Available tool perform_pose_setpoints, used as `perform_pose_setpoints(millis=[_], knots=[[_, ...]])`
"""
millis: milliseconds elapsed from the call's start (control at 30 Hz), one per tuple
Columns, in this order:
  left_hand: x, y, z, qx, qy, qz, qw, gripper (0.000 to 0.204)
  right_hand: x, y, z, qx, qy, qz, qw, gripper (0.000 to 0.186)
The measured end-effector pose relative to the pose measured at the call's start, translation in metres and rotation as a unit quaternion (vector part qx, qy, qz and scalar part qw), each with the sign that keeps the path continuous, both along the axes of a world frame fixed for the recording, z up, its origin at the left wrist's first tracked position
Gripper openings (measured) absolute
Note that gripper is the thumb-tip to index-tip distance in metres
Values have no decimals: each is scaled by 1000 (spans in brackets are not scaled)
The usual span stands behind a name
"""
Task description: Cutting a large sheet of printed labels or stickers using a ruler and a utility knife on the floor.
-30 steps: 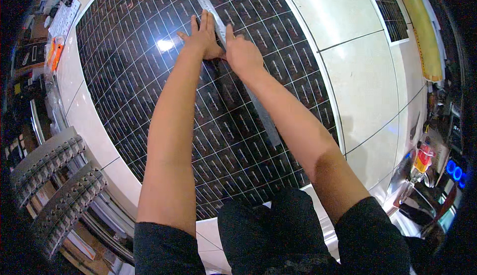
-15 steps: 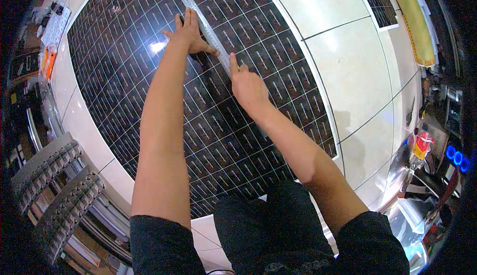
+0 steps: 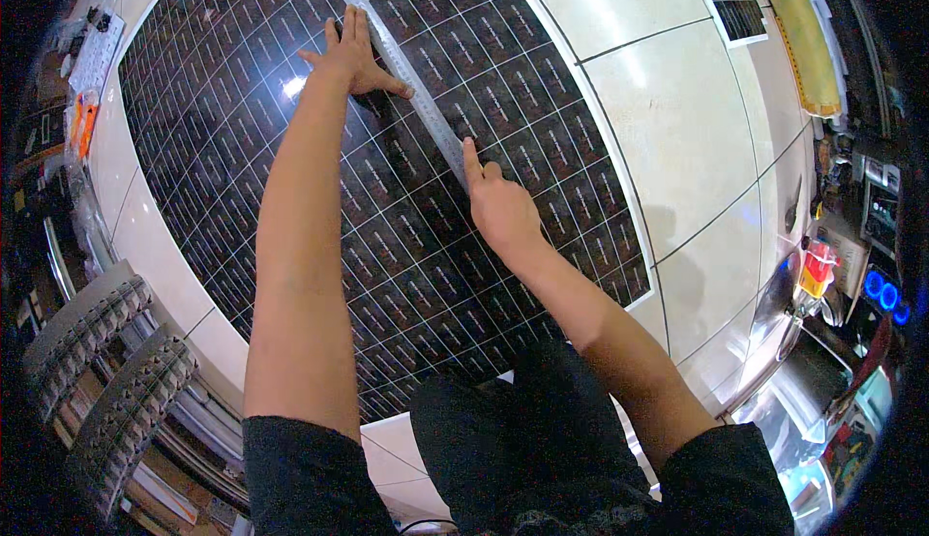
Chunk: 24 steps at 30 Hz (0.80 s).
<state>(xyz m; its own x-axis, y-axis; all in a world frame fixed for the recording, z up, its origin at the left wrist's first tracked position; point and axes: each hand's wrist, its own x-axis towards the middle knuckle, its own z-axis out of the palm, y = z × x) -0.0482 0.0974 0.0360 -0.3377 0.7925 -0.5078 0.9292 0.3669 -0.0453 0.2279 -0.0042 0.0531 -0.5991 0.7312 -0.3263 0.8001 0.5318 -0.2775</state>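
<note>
1. Evidently, pale tiled floor (image 3: 668, 139) is stretching away beyond both hands, showing widest to the right of the right hand.
2. Beneath both hands, a broad dark printed sheet (image 3: 406, 246) is lying flat, its white grid lines running under the fingers. Judging by its gloss, it is probably thin, smooth and easily scuffed; lifting it would be calling for support at two well-separated edges.
3. Between the hands, a silvery ruler (image 3: 395, 55) is slanting from beyond the left fingertips down to the right hand. It is looking stiff and fairly light, likely to be slipping on the gloss, so spread pressure along its length would be suiting it.
4. Left of the ruler, the left hand (image 3: 354, 64) is splaying wide, pressing rather than grasping, its thumb tip meeting the ruler.
5. Nearer the body, the right hand (image 3: 503, 210) is pointing its index finger forward, other fingers curling; whether they are gripping something, I cannot tell.
</note>
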Motion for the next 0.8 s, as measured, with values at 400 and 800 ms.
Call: perform_pose_setpoints(millis=[400,800], knots=[[-4,1,-5,2,-4,-3,1000,161,16,-15,8,-8,-43,8,999,67],[-4,2,-7,-11,3,-4,1000,158,62,-46,22,-21,-68,25,997,69]])
